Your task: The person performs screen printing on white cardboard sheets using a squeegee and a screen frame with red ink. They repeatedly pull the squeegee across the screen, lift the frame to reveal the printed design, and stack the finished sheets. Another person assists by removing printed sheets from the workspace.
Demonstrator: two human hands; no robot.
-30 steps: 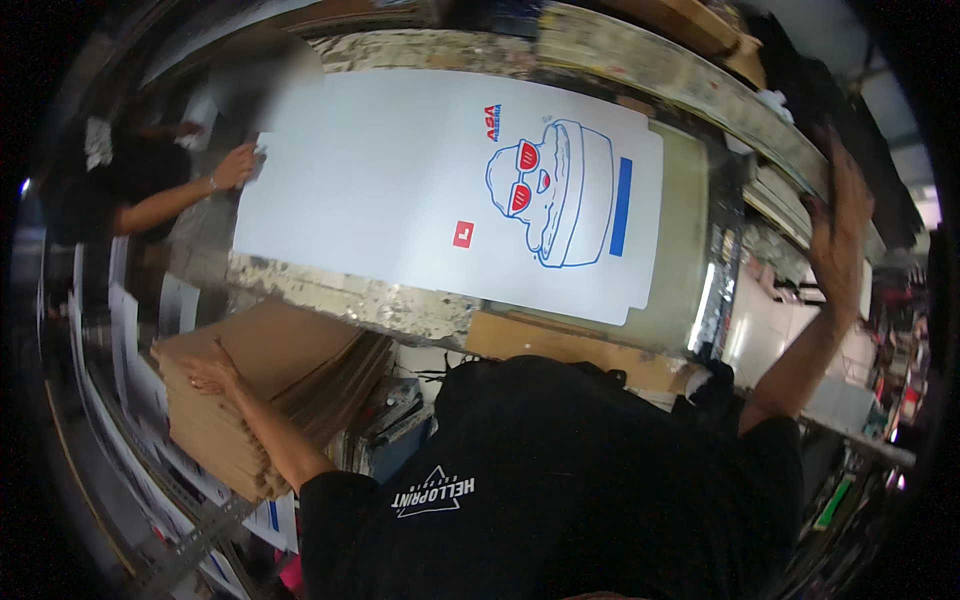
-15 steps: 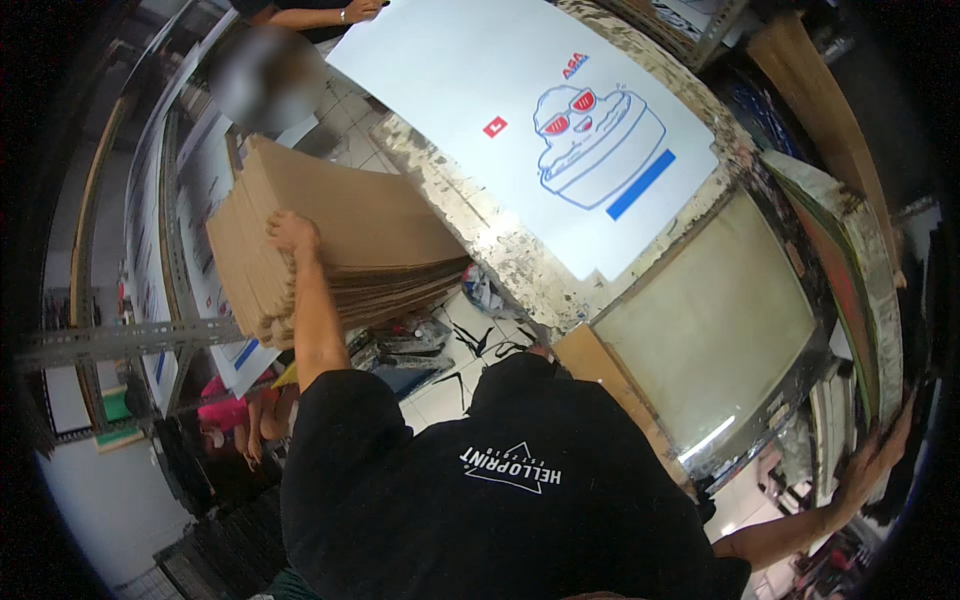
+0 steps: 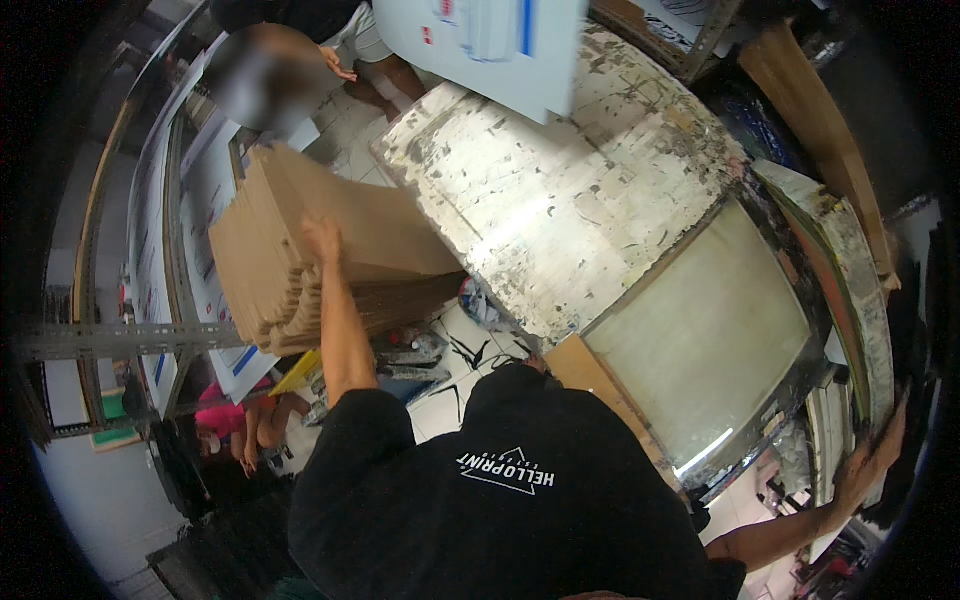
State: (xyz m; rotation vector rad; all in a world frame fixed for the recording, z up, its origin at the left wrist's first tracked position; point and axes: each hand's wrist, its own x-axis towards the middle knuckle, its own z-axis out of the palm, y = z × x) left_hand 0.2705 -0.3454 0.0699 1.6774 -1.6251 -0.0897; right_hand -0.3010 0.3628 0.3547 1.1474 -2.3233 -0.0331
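My left hand (image 3: pixel 322 238) lies on the top sheet of a tall stack of brown cardboard sheets (image 3: pixel 375 215), its fingers spread on the surface. Far to the right, my right hand (image 3: pixel 872 465) grips the edge of a raised screen printing frame (image 3: pixel 872 300), partly lost in the dark rim. Ahead of me stands a paint-stained white printing table (image 3: pixel 540 200). Above its far end is a white printed sheet (image 3: pixel 480 50) with blue and red marks, blurred by motion.
A co-worker's hand (image 3: pixel 340 65) shows at the far left of the table. A pale glass panel (image 3: pixel 710 340) lies to the right, beside a brown board (image 3: pixel 605 390). Metal racks (image 3: pixel 130 338) with printed sheets stand at left. Another person in pink (image 3: pixel 232 410) sits low behind them.
The printed sheet has left the table, moving up and away toward the co-worker, baring the stained surface. My left hand has slid slightly right on the cardboard. My right hand stays on the frame.
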